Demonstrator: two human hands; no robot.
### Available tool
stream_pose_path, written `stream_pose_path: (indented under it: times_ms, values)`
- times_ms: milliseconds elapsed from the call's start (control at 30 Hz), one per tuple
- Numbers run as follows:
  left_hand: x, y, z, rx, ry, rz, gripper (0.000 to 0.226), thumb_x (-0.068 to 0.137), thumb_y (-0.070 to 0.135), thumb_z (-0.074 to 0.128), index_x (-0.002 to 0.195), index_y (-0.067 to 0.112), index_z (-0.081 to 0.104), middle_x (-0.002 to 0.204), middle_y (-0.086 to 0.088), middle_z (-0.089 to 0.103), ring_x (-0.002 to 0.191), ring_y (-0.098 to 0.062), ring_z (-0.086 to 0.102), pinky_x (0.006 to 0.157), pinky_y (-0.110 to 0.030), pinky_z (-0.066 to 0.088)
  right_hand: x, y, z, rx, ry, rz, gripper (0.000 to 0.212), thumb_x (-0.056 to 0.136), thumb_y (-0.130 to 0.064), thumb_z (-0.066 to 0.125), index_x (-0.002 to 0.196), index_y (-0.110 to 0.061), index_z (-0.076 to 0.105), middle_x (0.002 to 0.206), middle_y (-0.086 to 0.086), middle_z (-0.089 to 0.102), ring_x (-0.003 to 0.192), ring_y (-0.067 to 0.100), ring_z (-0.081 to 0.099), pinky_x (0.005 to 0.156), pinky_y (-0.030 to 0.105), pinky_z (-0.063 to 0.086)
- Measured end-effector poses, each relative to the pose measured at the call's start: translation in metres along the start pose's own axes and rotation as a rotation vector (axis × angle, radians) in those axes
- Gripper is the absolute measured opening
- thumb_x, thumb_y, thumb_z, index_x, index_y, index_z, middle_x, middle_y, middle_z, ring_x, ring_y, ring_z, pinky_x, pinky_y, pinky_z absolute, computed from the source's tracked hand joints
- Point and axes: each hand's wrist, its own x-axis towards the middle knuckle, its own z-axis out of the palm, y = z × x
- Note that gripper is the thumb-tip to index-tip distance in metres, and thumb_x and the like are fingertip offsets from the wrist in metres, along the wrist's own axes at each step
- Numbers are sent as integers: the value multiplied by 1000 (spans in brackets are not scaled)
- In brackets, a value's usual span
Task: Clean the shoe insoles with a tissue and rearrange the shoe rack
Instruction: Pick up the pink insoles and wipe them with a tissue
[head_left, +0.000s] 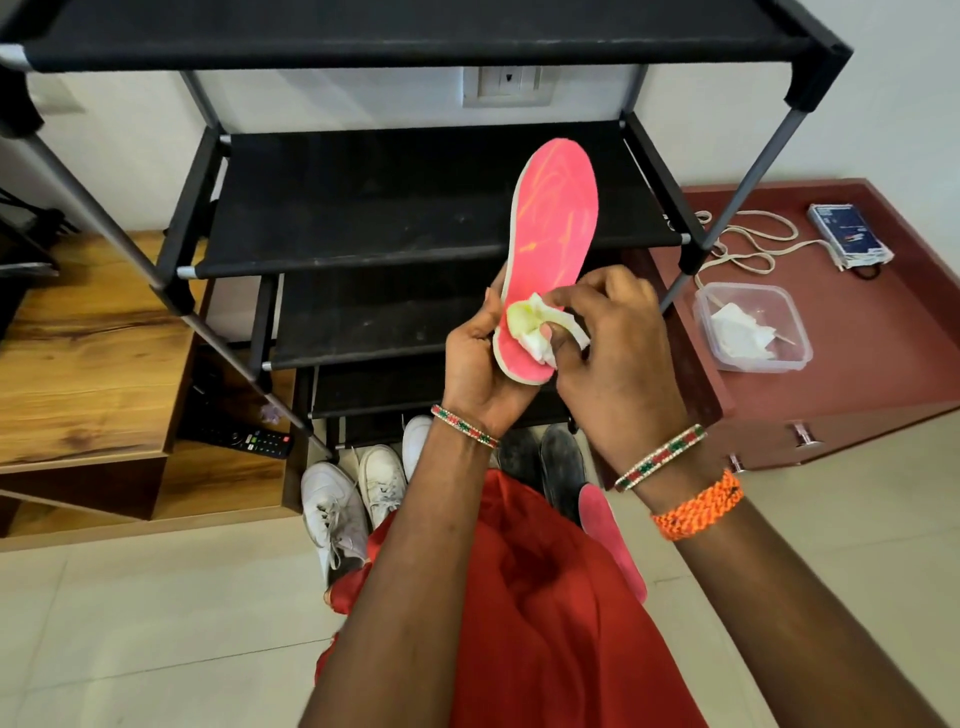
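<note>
**Wiping the heel of a pink insole with a tissue**

A pink insole (553, 228) is held upright above a shoe rack, toe end pointing away. The left hand (480, 364) grips its heel end from beneath, fingers curled around the left edge. The right hand (613, 353) pinches a crumpled white tissue (535, 332) between thumb and fingertips, pressing it on the insole's heel area, just above the left palm.

To wipe well, it seems best to keep the left grip firm so the thin insole does not bend, and stroke from the fingers outward toward the toe, where pale streaks show.

Beyond the fingers stand the black shelves of the shoe rack (436, 223), bare of shoes. Below the wrists, on the floor, lie white sneakers (358, 499), dark shoes (561, 467) and a second pink insole (613, 540); these could get underfoot. Right of the right hand, a clear plastic container (753, 327) holding white tissues rests on a maroon cabinet (883, 374).
</note>
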Motion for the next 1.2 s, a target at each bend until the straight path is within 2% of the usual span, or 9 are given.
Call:
stream_pose_path:
  times_ms: [167,233,367,533,667,833,967,1033,1200]
  values:
    - [-4,-3,2,-63,16,-53,39,98,29,29,127,10,49,97,-11,62,68,-17,66,61,-24,57,1,0,13,196,-71,118,15,78,0,69,90,-9,70,86,2,64,72,9,58,67,17,50]
    - [-5,-1,2,-53,3,-29,42,91,27,37,128,12,48,98,-10,64,74,-17,66,68,-26,58,3,-1,12,283,-113,173,15,76,2,69,85,-10,70,79,0,66,65,4,58,63,8,47]
    - [-6,2,1,-23,-33,14,55,83,25,42,137,17,43,97,-6,68,82,-18,67,75,-29,57,0,-6,7,454,-383,224,14,74,0,72,80,-13,70,70,-5,66,62,4,60,63,11,49]
    - [-7,-3,2,-84,-29,10,57,88,25,40,144,14,35,113,-10,59,102,-22,61,96,-34,47,12,-5,11,301,-184,170,17,78,2,65,82,-14,70,77,-6,65,69,-1,59,64,1,43]
    - [-7,2,-3,-95,-35,30,60,84,21,42,144,19,35,111,-9,59,97,-21,63,92,-33,49,13,-2,6,396,-490,174,13,74,-7,75,79,-19,72,76,-7,69,70,3,63,67,10,50]
    - [-6,-5,-2,-77,-23,20,66,80,21,45,145,15,33,110,-9,61,102,-22,60,97,-35,45,22,1,13,284,-263,196,12,77,-4,70,81,-15,71,80,-5,67,71,3,61,63,5,47]
    - [-3,0,-10,-70,9,40,57,89,22,38,145,19,33,116,-8,57,106,-24,57,97,-36,45,18,7,6,518,-637,193,15,72,-4,75,78,-17,73,80,2,72,75,17,68,72,26,56]
    - [-1,0,-11,-73,35,8,64,85,25,43,147,17,29,115,-8,55,106,-23,55,98,-36,44,17,10,9,480,-561,187,14,72,-5,75,78,-18,73,80,0,72,78,15,69,77,25,56]
    - [-2,-9,-7,-85,66,-49,63,83,25,47,142,6,35,115,-11,55,111,-23,51,108,-35,33,28,21,24,313,-133,182,11,81,-3,68,85,-13,69,81,-3,66,70,0,59,65,4,47]
